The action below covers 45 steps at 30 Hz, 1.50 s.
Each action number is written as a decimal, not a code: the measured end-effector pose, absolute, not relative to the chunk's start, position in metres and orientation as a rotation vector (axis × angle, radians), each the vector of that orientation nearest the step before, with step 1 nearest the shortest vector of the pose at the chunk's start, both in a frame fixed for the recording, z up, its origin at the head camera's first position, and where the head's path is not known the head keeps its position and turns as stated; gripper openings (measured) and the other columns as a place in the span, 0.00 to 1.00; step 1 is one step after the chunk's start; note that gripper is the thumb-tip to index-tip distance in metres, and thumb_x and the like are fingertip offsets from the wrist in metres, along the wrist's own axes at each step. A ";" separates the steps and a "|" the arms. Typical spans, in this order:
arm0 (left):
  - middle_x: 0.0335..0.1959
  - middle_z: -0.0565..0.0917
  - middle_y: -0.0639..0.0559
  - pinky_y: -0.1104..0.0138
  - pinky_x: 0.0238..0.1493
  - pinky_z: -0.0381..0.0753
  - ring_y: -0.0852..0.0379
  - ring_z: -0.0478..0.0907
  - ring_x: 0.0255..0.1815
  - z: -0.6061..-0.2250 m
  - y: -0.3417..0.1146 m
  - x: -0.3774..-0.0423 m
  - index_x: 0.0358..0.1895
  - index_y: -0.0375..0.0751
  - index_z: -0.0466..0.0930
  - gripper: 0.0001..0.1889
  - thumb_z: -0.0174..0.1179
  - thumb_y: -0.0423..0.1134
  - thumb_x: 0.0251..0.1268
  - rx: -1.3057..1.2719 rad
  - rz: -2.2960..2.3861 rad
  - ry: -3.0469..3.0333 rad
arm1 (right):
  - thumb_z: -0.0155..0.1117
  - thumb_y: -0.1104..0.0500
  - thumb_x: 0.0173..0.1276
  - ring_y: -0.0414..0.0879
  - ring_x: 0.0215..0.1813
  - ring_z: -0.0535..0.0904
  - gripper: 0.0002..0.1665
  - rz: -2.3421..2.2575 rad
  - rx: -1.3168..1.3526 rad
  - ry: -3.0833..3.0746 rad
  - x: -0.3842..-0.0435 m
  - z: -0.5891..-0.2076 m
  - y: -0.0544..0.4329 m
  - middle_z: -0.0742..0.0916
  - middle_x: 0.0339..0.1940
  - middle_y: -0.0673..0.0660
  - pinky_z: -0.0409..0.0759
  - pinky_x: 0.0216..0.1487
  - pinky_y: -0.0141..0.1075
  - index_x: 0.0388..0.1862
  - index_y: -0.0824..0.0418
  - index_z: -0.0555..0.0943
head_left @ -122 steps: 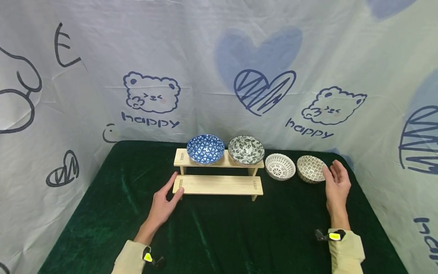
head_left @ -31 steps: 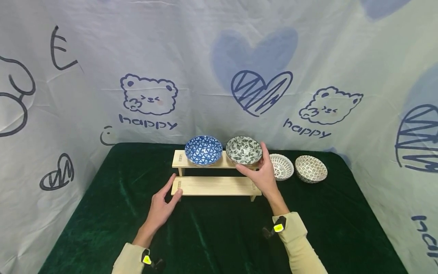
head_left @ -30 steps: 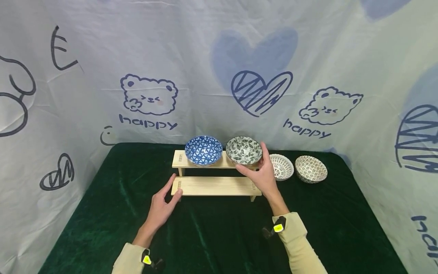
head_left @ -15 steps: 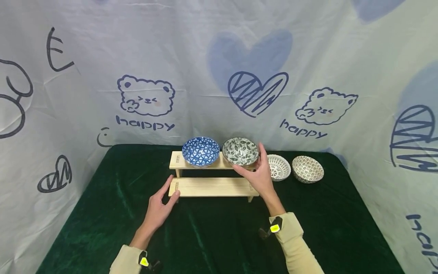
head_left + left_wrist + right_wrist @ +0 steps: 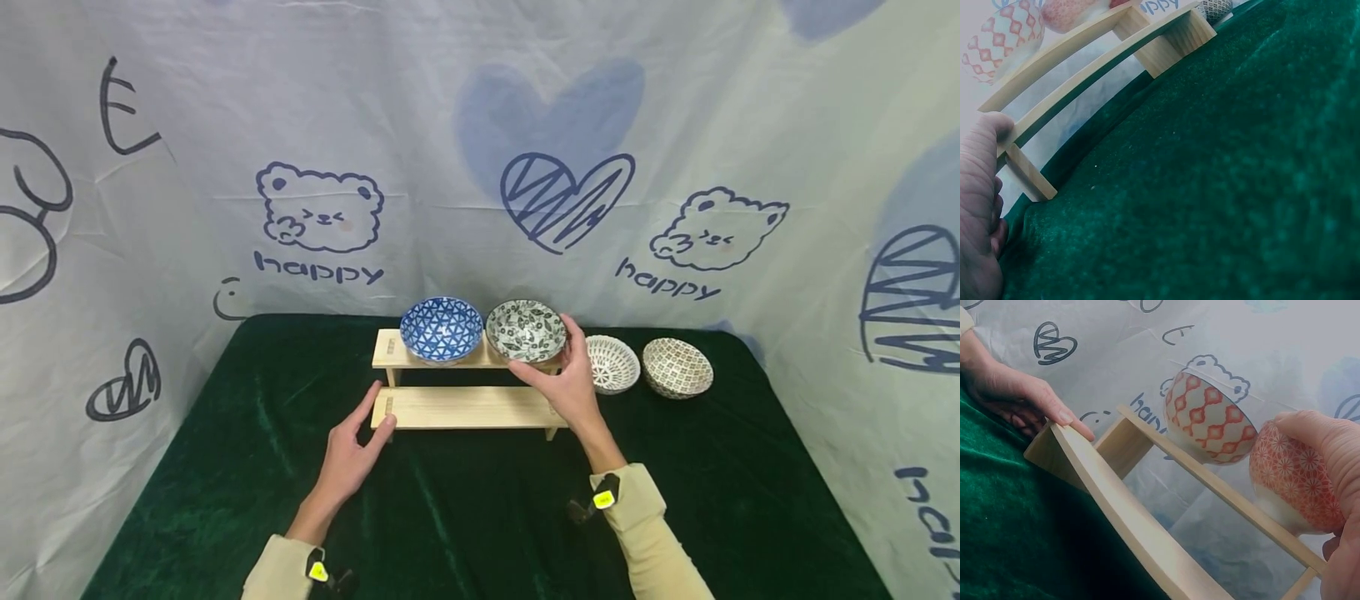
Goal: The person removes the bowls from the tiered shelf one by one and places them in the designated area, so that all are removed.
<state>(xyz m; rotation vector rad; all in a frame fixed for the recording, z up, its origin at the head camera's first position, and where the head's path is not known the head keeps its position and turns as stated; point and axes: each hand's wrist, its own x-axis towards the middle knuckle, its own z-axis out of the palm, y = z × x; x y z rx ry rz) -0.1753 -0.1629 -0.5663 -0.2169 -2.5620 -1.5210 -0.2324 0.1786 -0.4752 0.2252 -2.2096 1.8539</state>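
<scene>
A two-tier wooden display stand (image 5: 468, 408) stands near the back of the table. My left hand (image 5: 348, 454) holds the left end of its lower shelf, thumb at the front corner. On the upper shelf, a blue-patterned bowl (image 5: 441, 330) sits to the left; outside it has red diamonds, as the right wrist view shows. Beside it is a bowl with dark leaves inside (image 5: 525, 331) and red flowers outside. My right hand (image 5: 566, 383) grips this leaf bowl by its right side, thumb at the front and fingers round the far side. The bowl's base meets the upper shelf.
Right of the stand, on the green velvet cloth (image 5: 480, 517), are a white bowl with dark strokes (image 5: 615, 364), partly behind my right hand, and a beige patterned bowl (image 5: 677, 368). A printed curtain (image 5: 442, 192) hangs close behind the stand.
About four seconds ago my right hand was beside the beige bowl; it has since moved left to the leaf bowl. Over the last second both hands and the bowls look still; only the camera shifts slightly.
</scene>
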 end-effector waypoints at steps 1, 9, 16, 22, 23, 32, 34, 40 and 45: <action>0.82 0.63 0.50 0.39 0.78 0.60 0.43 0.63 0.81 -0.566 -0.163 -0.175 0.83 0.45 0.60 0.36 0.60 0.51 0.79 -0.216 -1.524 -2.558 | 0.83 0.59 0.57 0.52 0.81 0.62 0.63 1.860 0.227 -2.207 -0.232 -0.475 0.178 0.67 0.80 0.60 0.57 0.83 0.47 0.83 0.59 0.53; 0.82 0.64 0.50 0.39 0.77 0.62 0.42 0.64 0.80 -0.569 -0.163 -0.175 0.83 0.45 0.60 0.36 0.61 0.50 0.78 -0.225 -1.497 -2.549 | 0.84 0.57 0.57 0.49 0.83 0.59 0.66 1.828 0.217 -2.220 -0.232 -0.475 0.178 0.64 0.83 0.59 0.54 0.84 0.49 0.85 0.59 0.50; 0.82 0.64 0.50 0.38 0.77 0.62 0.42 0.64 0.80 -0.569 -0.162 -0.176 0.83 0.46 0.59 0.36 0.60 0.50 0.79 -0.233 -1.499 -2.556 | 0.84 0.56 0.56 0.54 0.80 0.62 0.68 1.798 0.202 -2.260 -0.231 -0.474 0.180 0.62 0.82 0.62 0.61 0.80 0.51 0.86 0.59 0.51; 0.82 0.63 0.51 0.39 0.78 0.61 0.44 0.63 0.81 -0.566 -0.162 -0.176 0.83 0.46 0.60 0.36 0.60 0.51 0.79 -0.233 -1.528 -2.551 | 0.85 0.58 0.55 0.55 0.78 0.64 0.66 1.812 0.214 -2.244 -0.231 -0.474 0.180 0.64 0.79 0.63 0.64 0.80 0.51 0.84 0.62 0.54; 0.82 0.63 0.51 0.39 0.78 0.61 0.44 0.63 0.81 -0.566 -0.162 -0.175 0.83 0.46 0.60 0.36 0.60 0.51 0.79 -0.232 -1.529 -2.552 | 0.85 0.58 0.55 0.55 0.78 0.64 0.66 1.813 0.210 -2.246 -0.231 -0.475 0.180 0.63 0.79 0.63 0.63 0.80 0.51 0.84 0.62 0.54; 0.82 0.63 0.50 0.38 0.77 0.61 0.42 0.62 0.81 -0.568 -0.163 -0.176 0.83 0.46 0.59 0.36 0.60 0.51 0.79 -0.235 -1.525 -2.558 | 0.85 0.58 0.54 0.57 0.78 0.64 0.67 1.832 0.202 -2.262 -0.231 -0.473 0.180 0.63 0.78 0.64 0.63 0.80 0.51 0.84 0.62 0.53; 0.82 0.63 0.50 0.38 0.77 0.61 0.43 0.62 0.81 -0.568 -0.163 -0.176 0.83 0.46 0.59 0.36 0.60 0.51 0.79 -0.232 -1.526 -2.557 | 0.85 0.60 0.54 0.57 0.78 0.65 0.66 1.876 0.213 -2.248 -0.231 -0.472 0.181 0.64 0.78 0.63 0.64 0.80 0.50 0.84 0.62 0.53; 0.82 0.63 0.50 0.39 0.78 0.61 0.43 0.62 0.81 -0.568 -0.164 -0.176 0.83 0.46 0.59 0.36 0.60 0.51 0.79 -0.227 -1.520 -2.557 | 0.84 0.63 0.55 0.55 0.80 0.64 0.66 1.940 0.241 -2.226 -0.231 -0.471 0.181 0.65 0.79 0.62 0.63 0.81 0.47 0.84 0.62 0.51; 0.82 0.63 0.50 0.39 0.78 0.61 0.43 0.63 0.81 -0.568 -0.163 -0.176 0.83 0.46 0.59 0.36 0.60 0.51 0.79 -0.226 -1.520 -2.555 | 0.85 0.62 0.55 0.54 0.80 0.64 0.67 1.919 0.250 -2.232 -0.230 -0.469 0.181 0.64 0.79 0.62 0.64 0.80 0.47 0.84 0.59 0.51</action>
